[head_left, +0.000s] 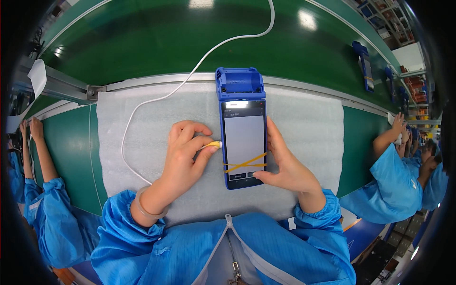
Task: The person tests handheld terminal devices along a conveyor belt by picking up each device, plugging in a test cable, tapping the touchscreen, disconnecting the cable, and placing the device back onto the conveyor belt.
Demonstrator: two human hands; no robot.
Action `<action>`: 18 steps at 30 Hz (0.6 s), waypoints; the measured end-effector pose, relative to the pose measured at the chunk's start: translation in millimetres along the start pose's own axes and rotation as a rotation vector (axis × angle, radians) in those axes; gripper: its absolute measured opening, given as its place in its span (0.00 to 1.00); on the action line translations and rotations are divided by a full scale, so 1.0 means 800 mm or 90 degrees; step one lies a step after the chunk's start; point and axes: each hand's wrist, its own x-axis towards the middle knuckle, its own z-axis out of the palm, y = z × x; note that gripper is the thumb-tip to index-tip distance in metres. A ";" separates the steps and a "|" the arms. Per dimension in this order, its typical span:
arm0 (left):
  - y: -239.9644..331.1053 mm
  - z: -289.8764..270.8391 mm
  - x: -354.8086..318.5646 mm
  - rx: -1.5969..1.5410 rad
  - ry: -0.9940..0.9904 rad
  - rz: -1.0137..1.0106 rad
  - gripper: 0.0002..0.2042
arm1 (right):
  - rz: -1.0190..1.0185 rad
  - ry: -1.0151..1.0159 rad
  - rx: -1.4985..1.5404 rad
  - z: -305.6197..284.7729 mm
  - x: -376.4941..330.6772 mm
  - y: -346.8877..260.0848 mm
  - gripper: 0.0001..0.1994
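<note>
A blue handheld payment terminal (244, 128) lies on a white foam sheet, its screen lit and its printer bay open at the far end. Yellow rubber bands (245, 163) cross over the lower screen. My right hand (287, 164) grips the terminal's right side, with the thumb on the screen's lower edge. At the left side, my left hand (185, 154) pinches a cable plug (215, 144) wrapped in yellow, its tip against the terminal's edge. Whether the plug is fully seated I cannot tell. A white cable (124, 137) loops from beneath my left wrist to the far side.
The white foam sheet (308, 128) covers the green bench before me. Beyond a metal rail (156, 81) runs a green surface (142, 42), with another blue terminal (365, 66) at the far right. Co-workers in blue smocks sit at left (54, 223) and right (394, 185).
</note>
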 end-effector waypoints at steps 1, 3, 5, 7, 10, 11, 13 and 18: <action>0.001 0.000 0.000 -0.001 0.001 0.002 0.04 | -0.001 0.004 0.013 0.000 0.000 0.000 0.49; 0.001 0.000 0.001 -0.001 0.002 0.003 0.04 | -0.005 0.006 0.003 0.000 0.000 0.000 0.49; 0.001 0.000 0.001 -0.001 0.003 0.004 0.04 | -0.008 0.008 -0.006 0.001 0.001 -0.001 0.49; 0.002 -0.001 0.001 -0.004 -0.019 -0.008 0.03 | 0.000 0.017 -0.009 0.002 0.002 -0.001 0.49; 0.002 -0.002 0.000 -0.007 -0.020 -0.009 0.03 | 0.007 0.033 0.002 0.007 0.000 -0.001 0.49; 0.001 -0.002 0.000 -0.006 -0.019 -0.010 0.03 | 0.007 0.031 0.003 0.010 0.000 -0.001 0.49; -0.001 -0.002 -0.001 -0.007 -0.021 -0.008 0.03 | 0.034 0.046 0.002 0.014 0.000 -0.003 0.49; 0.000 -0.002 -0.001 -0.011 -0.016 -0.004 0.03 | 0.012 0.050 -0.001 0.016 0.002 0.000 0.49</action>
